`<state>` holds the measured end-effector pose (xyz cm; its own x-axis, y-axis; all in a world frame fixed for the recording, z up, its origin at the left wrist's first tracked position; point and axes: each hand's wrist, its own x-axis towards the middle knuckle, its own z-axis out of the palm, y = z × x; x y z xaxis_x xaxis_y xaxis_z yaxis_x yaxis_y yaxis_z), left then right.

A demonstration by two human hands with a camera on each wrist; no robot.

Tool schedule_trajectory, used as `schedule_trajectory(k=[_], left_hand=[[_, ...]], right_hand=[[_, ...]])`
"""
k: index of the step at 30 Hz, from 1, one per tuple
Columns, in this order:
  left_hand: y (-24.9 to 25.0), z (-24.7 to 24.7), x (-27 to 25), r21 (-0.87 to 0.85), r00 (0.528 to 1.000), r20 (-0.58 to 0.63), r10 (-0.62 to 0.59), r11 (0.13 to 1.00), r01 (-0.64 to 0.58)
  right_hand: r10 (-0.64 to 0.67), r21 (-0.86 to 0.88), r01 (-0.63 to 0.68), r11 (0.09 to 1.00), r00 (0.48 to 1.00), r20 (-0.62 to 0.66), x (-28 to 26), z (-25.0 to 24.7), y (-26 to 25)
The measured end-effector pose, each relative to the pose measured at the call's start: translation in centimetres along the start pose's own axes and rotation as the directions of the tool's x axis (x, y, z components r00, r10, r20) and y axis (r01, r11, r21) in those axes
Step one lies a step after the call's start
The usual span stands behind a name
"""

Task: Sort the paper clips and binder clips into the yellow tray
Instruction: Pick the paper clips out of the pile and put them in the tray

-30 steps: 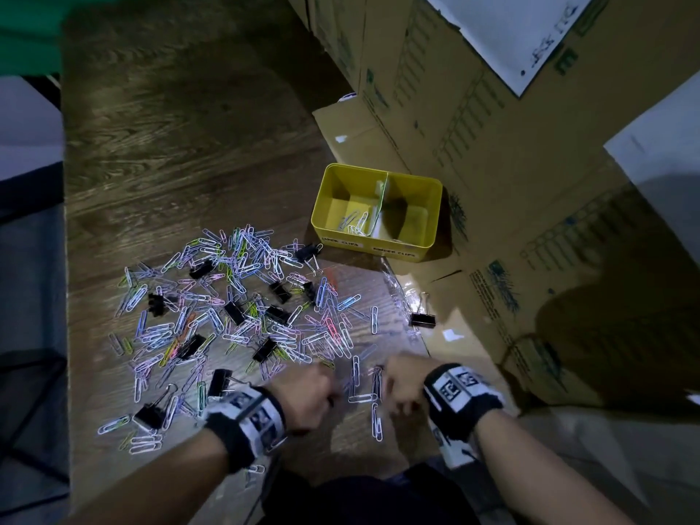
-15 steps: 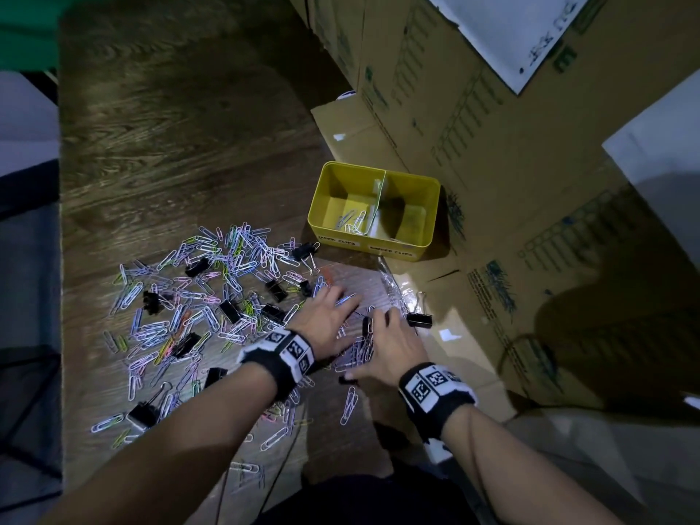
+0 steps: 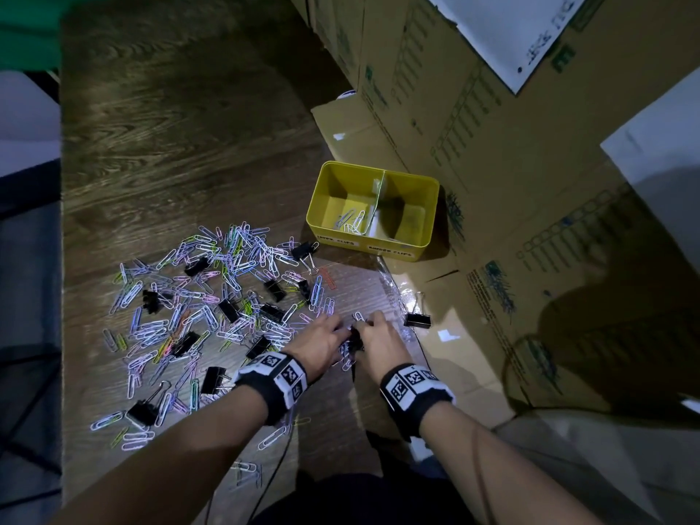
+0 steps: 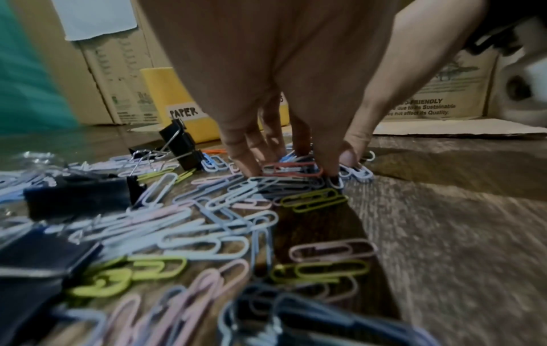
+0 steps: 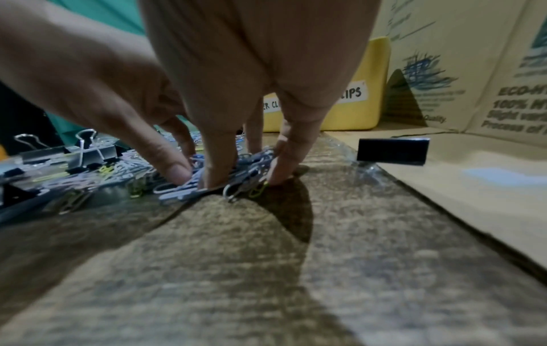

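Coloured paper clips [image 3: 197, 314] and black binder clips [image 3: 273, 289] lie scattered on the wooden table [image 3: 170, 164]. The yellow tray [image 3: 316, 210] stands behind them, with a few paper clips [image 3: 350, 221] in its left compartment. My left hand [image 3: 322, 341] and right hand [image 3: 378, 335] are side by side at the heap's right edge. In the left wrist view my left hand [image 4: 293, 171] closes fingers and thumb around a small bunch with a red clip. My right hand [image 5: 225, 178] pinches a bundle of blue and white clips against the table.
One binder clip [image 3: 416, 319] sits apart to the right on flattened cardboard [image 3: 447, 358], beside crumpled clear plastic [image 3: 392, 293]. Tall cardboard boxes [image 3: 492, 145] wall off the right and back. The table's left edge [image 3: 62, 297] drops off beside the clips.
Both hands moved forward from the near edge into the clips, spread flat over them, then drew their fingers together around a bunch.
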<state>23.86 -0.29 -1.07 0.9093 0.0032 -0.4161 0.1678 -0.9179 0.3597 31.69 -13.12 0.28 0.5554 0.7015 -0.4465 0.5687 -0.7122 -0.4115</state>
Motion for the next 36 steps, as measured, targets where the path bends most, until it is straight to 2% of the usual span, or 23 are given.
schedule_trajectory(k=[2, 4, 8, 13, 15, 18, 22, 26, 28, 30, 32, 34, 36], left_hand=[[-0.2, 0.1, -0.5, -0.152, 0.995, -0.095, -0.015, 0.988, 0.001], [-0.2, -0.1, -0.8, -0.284, 0.983, -0.163, -0.088, 0.958, 0.038], [-0.7, -0.6, -0.7, -0.512, 0.944, -0.131, -0.302, 0.836, 0.196], [-1.5, -1.7, -1.2, -0.747, 0.892, -0.014, -0.452, 0.597, 0.291], [-1.9, -2.3, -1.5, -0.827, 0.87, 0.036, -0.492, 0.474, 0.302], [-2.2, -3.7, -2.3, -0.931, 0.863, 0.08, -0.499, 0.273, 0.244], [-2.7, -7.5, -3.2, -0.975, 0.871, 0.08, -0.486, 0.146, 0.17], [-2.9, -12.6, -1.8, -0.989, 0.874, -0.001, -0.487, 0.129, 0.07], [-3.3, -14.8, 0.2, -0.994, 0.869, -0.079, -0.488, 0.11, -0.028], [-3.6, -16.2, 2.8, -0.99, 0.847, -0.132, -0.515, 0.102, -0.092], [-3.8, -17.0, 5.6, -0.988, 0.804, -0.149, -0.575, 0.114, -0.101], [-3.8, -16.9, 8.4, -0.985, 0.77, -0.148, -0.621, 0.16, -0.06], [-3.9, -16.1, 10.3, -0.96, 0.766, -0.169, -0.621, 0.28, 0.016]], right_hand=[[0.001, 0.088, 0.002, 0.996, 0.999, -0.036, 0.0, 0.0, 0.1], [0.02, 0.16, -0.006, 0.987, 0.996, -0.083, 0.0, 0.1, 0.3], [0.095, 0.272, -0.072, 0.96, 0.993, -0.072, 0.4, 0.0, 0.4], [0.17, 0.412, -0.139, 0.9, 0.985, -0.04, 0.9, -0.3, 1.1], [0.192, 0.475, -0.145, 0.868, 0.98, -0.051, 0.9, -0.3, 1.5], [0.212, 0.595, -0.136, 0.792, 0.975, -0.06, 0.8, -0.7, 2.0], [0.216, 0.76, -0.065, 0.647, 0.971, -0.1, 0.5, -1.9, 2.1], [0.251, 0.88, 0.044, 0.472, 0.951, -0.182, 0.4, -4.0, 1.5], [0.256, 0.881, 0.14, 0.452, 0.926, -0.278, 0.5, -5.6, 0.9], [0.258, 0.896, 0.196, 0.398, 0.914, -0.314, 0.6, -7.4, 0.2], [0.258, 0.908, 0.23, 0.351, 0.908, -0.33, 0.9, -9.3, -0.6], [0.244, 0.885, 0.282, 0.371, 0.89, -0.386, 1.5, -11.2, -1.4], [0.236, 0.851, 0.322, 0.414, 0.865, -0.443, 2.4, -13.1, -2.0]])
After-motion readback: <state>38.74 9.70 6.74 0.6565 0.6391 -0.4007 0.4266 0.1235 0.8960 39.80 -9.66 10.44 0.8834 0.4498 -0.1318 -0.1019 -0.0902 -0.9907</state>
